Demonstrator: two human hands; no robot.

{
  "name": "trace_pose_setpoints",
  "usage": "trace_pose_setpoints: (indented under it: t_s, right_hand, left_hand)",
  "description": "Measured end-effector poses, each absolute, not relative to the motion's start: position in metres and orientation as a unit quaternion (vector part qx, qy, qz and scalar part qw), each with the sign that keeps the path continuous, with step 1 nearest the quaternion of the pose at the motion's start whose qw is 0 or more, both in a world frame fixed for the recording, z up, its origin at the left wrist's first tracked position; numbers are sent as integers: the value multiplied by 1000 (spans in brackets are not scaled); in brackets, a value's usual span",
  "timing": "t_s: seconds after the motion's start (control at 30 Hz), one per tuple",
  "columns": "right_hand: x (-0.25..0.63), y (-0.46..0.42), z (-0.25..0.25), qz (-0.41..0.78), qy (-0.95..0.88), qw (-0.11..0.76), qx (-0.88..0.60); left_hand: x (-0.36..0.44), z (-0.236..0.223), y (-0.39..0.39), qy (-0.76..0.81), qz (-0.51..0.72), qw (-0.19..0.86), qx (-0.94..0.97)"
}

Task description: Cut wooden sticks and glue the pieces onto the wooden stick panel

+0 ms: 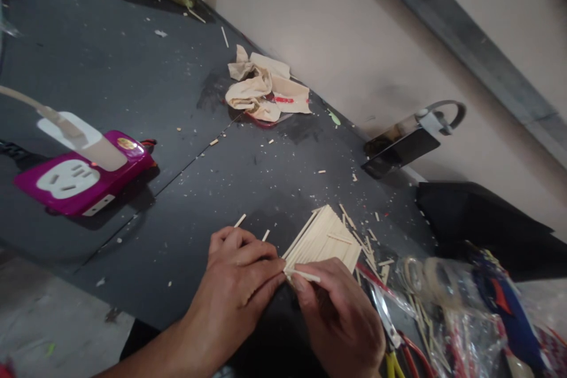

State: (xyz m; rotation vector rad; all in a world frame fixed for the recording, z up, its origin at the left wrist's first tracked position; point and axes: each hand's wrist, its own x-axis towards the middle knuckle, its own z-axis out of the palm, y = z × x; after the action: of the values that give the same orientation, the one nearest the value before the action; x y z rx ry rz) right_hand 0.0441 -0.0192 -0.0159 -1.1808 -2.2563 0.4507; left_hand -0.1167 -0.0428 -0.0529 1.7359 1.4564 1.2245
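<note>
A short, pale wooden stick (305, 275) is pinched between the thumb and fingers of my right hand (343, 313). Its left end meets the fingertips of my left hand (239, 277). Those left fingers are closed, thumb against index, at the near corner of a flat panel of thin wooden sticks (321, 233) laid side by side. What they grip is hidden. One loose stick piece (340, 238) lies across the panel's top. Two small stick ends (240, 220) (266, 235) show just beyond my left knuckles.
Cut stick bits (370, 251) litter the dark table (186, 100) right of the panel. Scissors (386, 316), tape rolls (436, 280) and plastic bags (476, 336) crowd the lower right. A purple power strip (95, 174) is left, crumpled paper (266, 85) farther back, a propped phone-like slab (401, 150) by the wall.
</note>
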Motion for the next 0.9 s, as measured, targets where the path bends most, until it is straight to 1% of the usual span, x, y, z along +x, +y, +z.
trace_pose_setpoints:
  t_s: [0.9]
  right_hand:
    - [45, -20, -18, 187, -837, 268, -439]
  left_hand:
    - [-116, -54, -42, 545, 461, 278, 643]
